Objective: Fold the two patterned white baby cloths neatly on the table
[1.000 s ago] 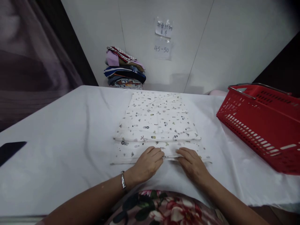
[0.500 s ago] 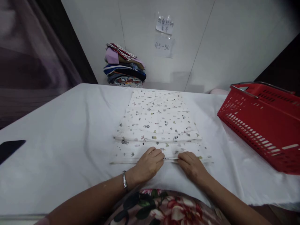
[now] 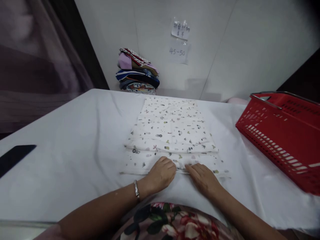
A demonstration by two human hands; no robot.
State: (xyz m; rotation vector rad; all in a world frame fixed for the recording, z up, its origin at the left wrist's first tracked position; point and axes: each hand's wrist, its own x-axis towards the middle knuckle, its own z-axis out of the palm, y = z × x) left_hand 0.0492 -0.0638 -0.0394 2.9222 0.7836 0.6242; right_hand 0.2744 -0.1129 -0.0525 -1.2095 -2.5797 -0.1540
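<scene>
A white cloth (image 3: 172,128) with small printed plants and shapes lies folded on the table, with a strip of its lower layer showing at the near side. My left hand (image 3: 162,173) is closed over the near edge of this cloth, fingers curled, a silver bracelet on the wrist. Just to its right, my right hand (image 3: 203,178) rests at the same edge. Its fingers are stretched forward and slightly blurred, touching the cloth from above. The undersides of both hands are hidden.
A red plastic basket (image 3: 280,140) with metal handles stands on the right of the white-covered table (image 3: 70,160). At the left edge lies a dark flat object (image 3: 17,156). Several folded fabrics (image 3: 137,71) are stacked by the back wall, below two paper notes (image 3: 180,41).
The fingers of my right hand have straightened and shifted a little left along the cloth's edge. My left hand stays at the edge. The whole view has shifted slightly.
</scene>
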